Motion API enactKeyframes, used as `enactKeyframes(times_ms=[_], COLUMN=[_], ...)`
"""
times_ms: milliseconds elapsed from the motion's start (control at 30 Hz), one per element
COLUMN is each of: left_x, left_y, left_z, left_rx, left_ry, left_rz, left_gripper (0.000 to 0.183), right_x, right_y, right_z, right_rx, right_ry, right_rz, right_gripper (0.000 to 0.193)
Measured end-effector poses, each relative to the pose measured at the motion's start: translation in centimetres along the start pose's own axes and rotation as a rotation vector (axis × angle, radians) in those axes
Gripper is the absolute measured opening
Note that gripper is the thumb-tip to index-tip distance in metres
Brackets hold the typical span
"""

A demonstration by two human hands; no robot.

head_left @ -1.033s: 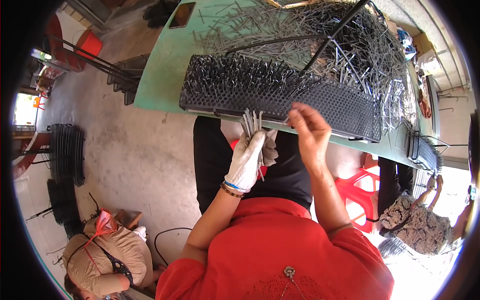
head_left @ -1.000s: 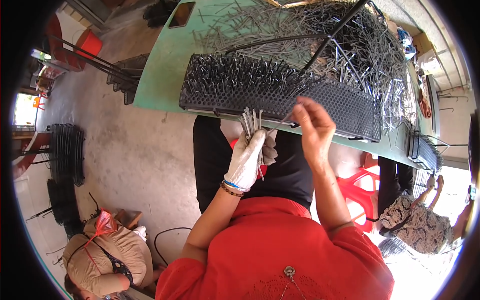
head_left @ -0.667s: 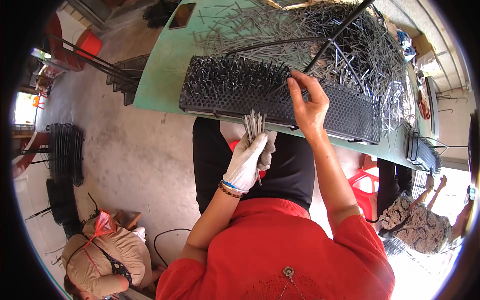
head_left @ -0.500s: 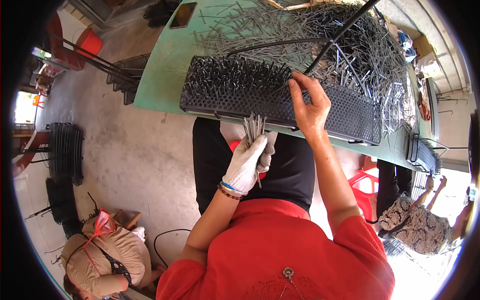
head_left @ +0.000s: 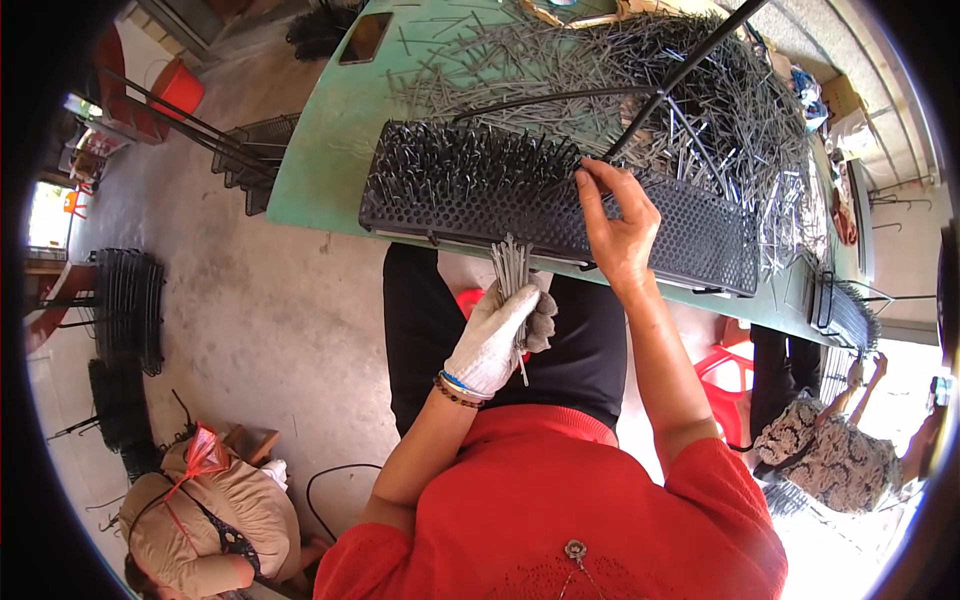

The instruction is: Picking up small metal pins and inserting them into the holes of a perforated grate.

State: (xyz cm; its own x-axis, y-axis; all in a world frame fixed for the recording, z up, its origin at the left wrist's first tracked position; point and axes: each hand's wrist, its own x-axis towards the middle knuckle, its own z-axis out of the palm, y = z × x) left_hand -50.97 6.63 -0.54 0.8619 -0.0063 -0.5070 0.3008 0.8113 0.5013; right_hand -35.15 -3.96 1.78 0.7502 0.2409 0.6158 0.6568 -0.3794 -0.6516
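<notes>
My left hand (head_left: 497, 332), in a white work glove, is closed around a bundle of thin grey metal rods (head_left: 512, 263). Their upper ends fan out just below the table edge. A long black perforated metal rack (head_left: 690, 230) lies along the near side of the table, its left part crowded with upright dark bent rods (head_left: 455, 165). Above the rack's middle, my bare right hand (head_left: 625, 225) pinches thumb and forefinger together at the right edge of those rods. What lies between the fingertips is too small to make out.
A large heap of loose metal rods (head_left: 560, 65) covers the green table (head_left: 330, 130) behind the rack. A black bar frame (head_left: 690, 65) rises above the rack. One person (head_left: 230, 500) is at lower left, another (head_left: 835, 450) at right. A red stool (head_left: 725, 375) stands under the table.
My right hand remains pinched at almost the same place, slightly lower. The left hand with its rod bundle has shifted only a little, its fingers slightly rearranged.
</notes>
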Motion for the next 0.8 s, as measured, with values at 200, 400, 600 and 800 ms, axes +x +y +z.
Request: enactKeyframes(times_ms=[200,400,600,800], left_x=[0.1,0.1,0.2,0.4], left_y=[0.3,0.4,0.5,0.4], left_z=[-0.3,-0.9,-0.2,-0.4], left_rx=[-0.027,-0.073,-0.059,-0.080], left_ry=[-0.077,-0.050,0.057,-0.016], left_rz=[0.016,0.067,0.052,0.062], left_gripper=[0.016,0.010,0.013,0.018], right_x=[0.1,-0.2,0.0,0.2], right_y=[0.2,-0.2,-0.3,-0.8], right_z=[-0.2,-0.2,-0.1,0.2], right_rx=[-0.036,-0.046,-0.062,-0.076], right_ry=[-0.014,-0.016,-0.034,-0.046], right_rz=[-0.080,-0.075,-0.109,-0.133], right_gripper=[0.018,0.018,0.018,0.019])
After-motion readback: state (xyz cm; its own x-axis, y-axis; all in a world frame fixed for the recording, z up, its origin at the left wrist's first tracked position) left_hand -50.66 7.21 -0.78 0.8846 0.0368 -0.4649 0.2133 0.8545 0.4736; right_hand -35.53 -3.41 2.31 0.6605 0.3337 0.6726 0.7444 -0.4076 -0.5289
